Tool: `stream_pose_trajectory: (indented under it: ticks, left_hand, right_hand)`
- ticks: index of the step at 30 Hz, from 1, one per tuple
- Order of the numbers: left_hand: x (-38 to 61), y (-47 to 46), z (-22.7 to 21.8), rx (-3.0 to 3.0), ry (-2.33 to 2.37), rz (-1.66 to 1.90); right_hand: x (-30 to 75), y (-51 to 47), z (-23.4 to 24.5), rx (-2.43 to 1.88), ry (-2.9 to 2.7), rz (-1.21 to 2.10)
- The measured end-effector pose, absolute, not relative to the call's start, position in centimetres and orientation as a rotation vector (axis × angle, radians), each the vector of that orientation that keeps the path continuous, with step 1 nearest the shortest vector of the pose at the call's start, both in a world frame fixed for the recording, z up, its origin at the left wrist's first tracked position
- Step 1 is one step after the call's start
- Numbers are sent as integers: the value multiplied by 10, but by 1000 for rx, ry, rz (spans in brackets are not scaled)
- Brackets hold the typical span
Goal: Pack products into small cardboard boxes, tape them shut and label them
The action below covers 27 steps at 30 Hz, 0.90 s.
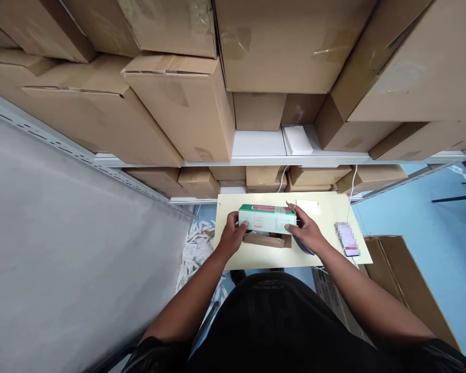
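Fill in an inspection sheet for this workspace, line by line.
Surface: pale yellow table in front of a shelving rack.
Job's things: green-and-white box in both hands; brown cardboard piece just on its near side.
Clutter: phone and white card on the table; white scraps on the floor at left.
Hands: left hand grips the box's left end, right hand its right.
Cables: white cable running down toward the phone.
Surroundings: brown cartons on the shelves; gray wall at left.
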<state>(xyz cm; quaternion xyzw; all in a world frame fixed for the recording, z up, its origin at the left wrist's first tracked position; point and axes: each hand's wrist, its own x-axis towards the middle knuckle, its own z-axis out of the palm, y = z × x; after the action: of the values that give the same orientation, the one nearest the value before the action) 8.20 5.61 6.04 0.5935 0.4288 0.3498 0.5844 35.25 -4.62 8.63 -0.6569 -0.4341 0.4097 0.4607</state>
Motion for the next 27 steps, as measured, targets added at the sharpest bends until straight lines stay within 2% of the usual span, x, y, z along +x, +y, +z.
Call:
stream_pose_trajectory:
  ticks: [5,8,12,15,20,27]
  left_hand:
    - [100,61,59,1359,876,788]
    - [98,51,56,1587,930,680]
    - [95,41,46,2185,947,307]
    - [101,39,38,2382,895,83]
    - [112,44,33,2406,893,99]
    - [114,59,16,2254,996,-58]
  right_hand:
    - [363,-42,89,-1510,-756,1023]
    - [370,-52,84,-1441,-550,1025]
    - [387,-73,84,-1422,-352,1006]
    - [399,-88,89,-1447,-323,999]
    - [402,-103,86,-1473,-261,1047]
    - [400,-116,77,-1500,-223,1119]
